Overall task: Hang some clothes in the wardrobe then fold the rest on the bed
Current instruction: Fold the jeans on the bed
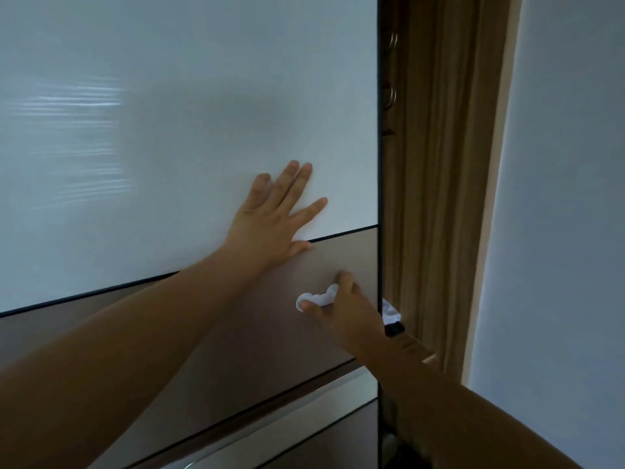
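The wardrobe's sliding door [169,137] fills most of the view, with a white upper panel and a taupe panel below it. My left hand [270,221] presses flat on the door with fingers spread, across the seam between the two panels. Lower right, my right hand [348,313] rests against the taupe panel near the door's right edge and pinches a small white crumpled wad [318,297]. Right of the door's edge a narrow gap shows the wooden wardrobe interior [429,164]. A bit of white fabric [390,311] peeks out there, just behind my right hand.
Two metal hooks [393,93] sit high in the gap. A small black object [395,329] lies below the white fabric on a wooden ledge [417,350]. A pale wall [558,198] stands at the right. Mirrored strips [304,411] cross the door's lower part.
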`<state>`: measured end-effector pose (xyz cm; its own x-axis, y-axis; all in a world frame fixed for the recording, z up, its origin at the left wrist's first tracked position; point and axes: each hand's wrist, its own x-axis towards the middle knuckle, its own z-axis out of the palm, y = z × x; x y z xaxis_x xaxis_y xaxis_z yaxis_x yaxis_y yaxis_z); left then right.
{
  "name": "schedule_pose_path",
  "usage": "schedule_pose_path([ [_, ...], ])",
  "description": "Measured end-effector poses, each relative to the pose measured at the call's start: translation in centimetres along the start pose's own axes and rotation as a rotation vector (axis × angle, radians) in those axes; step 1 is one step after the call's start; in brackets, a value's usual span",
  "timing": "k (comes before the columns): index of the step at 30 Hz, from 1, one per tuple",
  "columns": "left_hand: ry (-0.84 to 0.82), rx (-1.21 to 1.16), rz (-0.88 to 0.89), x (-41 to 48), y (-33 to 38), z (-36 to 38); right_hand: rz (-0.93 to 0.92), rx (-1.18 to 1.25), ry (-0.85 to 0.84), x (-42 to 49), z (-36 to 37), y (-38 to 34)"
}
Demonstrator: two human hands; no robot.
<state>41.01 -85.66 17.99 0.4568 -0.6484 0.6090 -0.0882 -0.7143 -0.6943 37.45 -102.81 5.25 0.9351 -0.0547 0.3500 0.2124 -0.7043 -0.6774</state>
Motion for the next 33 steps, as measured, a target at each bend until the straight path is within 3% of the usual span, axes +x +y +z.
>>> schedule_pose_path([
  [2, 0.019, 0.017, 0.034, 2.0, 1.2, 0.2, 0.14, 0.049, -0.1, 1.3, -1.1, 1.8],
  [11, 0.106, 0.042, 0.062, 9.9, 7.8, 1.9, 0.128, 0.094, 0.043, 5.2, -4.8, 9.4],
  [33, 0.119, -0.006, 0.068, 22.8, 18.8, 3.3, 0.157, 0.07, 0.083, 11.1, -13.5, 21.5],
])
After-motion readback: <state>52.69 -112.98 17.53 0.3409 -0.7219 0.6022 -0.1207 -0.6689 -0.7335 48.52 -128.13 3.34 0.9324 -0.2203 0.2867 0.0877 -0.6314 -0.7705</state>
